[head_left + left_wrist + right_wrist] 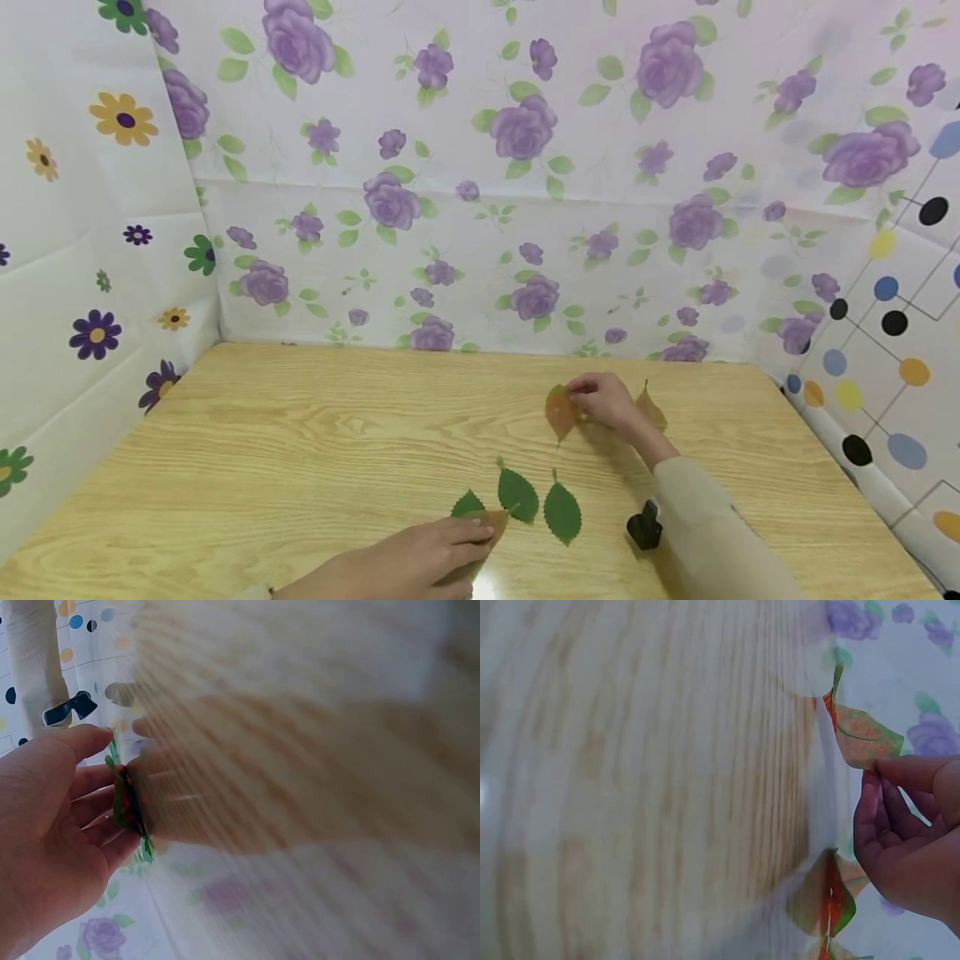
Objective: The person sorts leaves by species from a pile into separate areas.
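Observation:
My right hand (pixel 606 402) pinches the edge of an orange-green leaf (pixel 559 412) between thumb and fingertips. In the right wrist view that leaf (pixel 866 735) is raised off the wooden table, its stem pointing away from the fingers. A yellow-brown leaf (pixel 652 410) lies just beyond the right wrist. Nearer me, my left hand (pixel 420 557) rests its loosely extended fingers on a brownish leaf (pixel 495 523), partly hidden under them. Behind it a green leaf (pixel 468 503) peeks out. Two more green leaves, one (pixel 519 493) touching the brown leaf's stem and another (pixel 562 512), lie to the right.
A wooden table (pixel 300 433) spreads under both hands. Purple-flowered cloth (pixel 465 250) hangs behind it, with patterned cloths along the left (pixel 67 275) and right (pixel 900 333) sides. A small black device (pixel 645 527) sits by the right sleeve (pixel 720 525).

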Motion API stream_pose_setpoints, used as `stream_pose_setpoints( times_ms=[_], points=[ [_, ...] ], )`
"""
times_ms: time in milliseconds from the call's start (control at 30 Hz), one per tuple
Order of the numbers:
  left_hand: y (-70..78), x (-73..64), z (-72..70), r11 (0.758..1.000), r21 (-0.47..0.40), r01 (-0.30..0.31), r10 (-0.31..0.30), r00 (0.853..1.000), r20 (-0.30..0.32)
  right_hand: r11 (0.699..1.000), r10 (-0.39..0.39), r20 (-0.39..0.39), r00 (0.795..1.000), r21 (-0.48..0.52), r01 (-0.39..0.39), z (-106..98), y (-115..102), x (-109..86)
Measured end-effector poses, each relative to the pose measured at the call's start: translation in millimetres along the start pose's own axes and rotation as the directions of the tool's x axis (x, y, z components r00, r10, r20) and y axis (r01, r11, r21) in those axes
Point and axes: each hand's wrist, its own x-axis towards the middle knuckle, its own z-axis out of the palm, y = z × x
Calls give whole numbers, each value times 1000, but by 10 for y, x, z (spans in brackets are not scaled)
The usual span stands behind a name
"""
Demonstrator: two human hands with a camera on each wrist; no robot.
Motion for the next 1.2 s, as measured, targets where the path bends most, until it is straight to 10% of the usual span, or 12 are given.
stream_pose_setpoints(
  times_ms=[833,1200],
  points=[
    [-8,43,-6,1000,13,26,-27,1000,6,985,18,-55,998,-168,-27,-140,193,28],
    [-7,204,25,996,90,-10,30,972,-233,985,28,-57,998,-169,-37,-84,226,33]
  ],
)
